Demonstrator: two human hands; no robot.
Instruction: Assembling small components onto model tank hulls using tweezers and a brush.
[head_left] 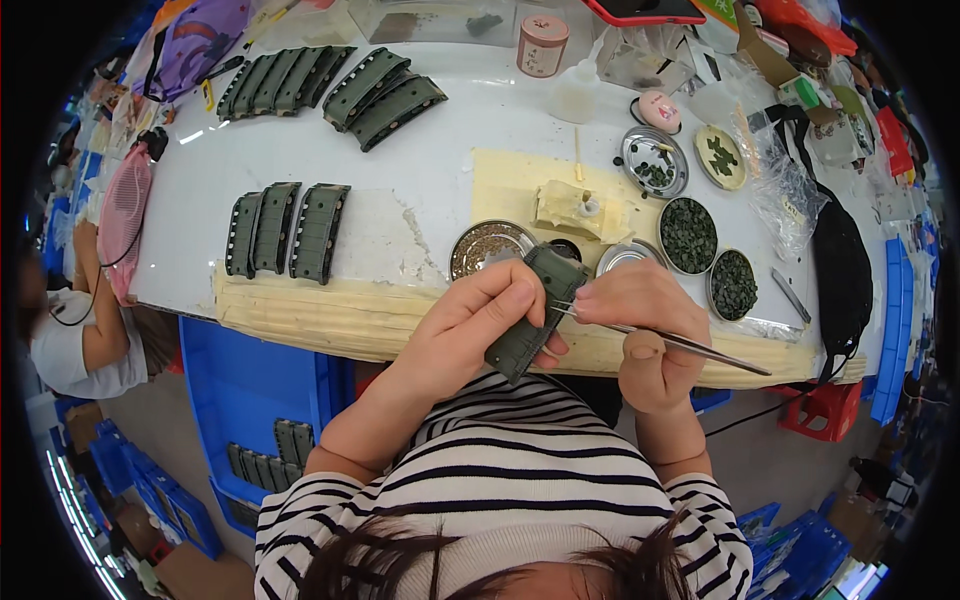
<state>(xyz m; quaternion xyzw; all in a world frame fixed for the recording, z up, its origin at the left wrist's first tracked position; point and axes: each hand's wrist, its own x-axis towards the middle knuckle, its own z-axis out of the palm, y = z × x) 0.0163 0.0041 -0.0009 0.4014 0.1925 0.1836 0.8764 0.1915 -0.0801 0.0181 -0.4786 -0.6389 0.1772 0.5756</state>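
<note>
Green strip [533,312] gripped, left hand [478,325].

left hand [478,322] curled gripping, right hand [640,325] pinching, wrists close

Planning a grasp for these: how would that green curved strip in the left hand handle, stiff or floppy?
The green strip probably handles stiff: it keeps its shape where it sticks out past the left hand. Likely light, since a few fingers pinch it. Its ridged face should resist slipping, though the tweezers in the right hand hint at small, delicate parts.
</note>
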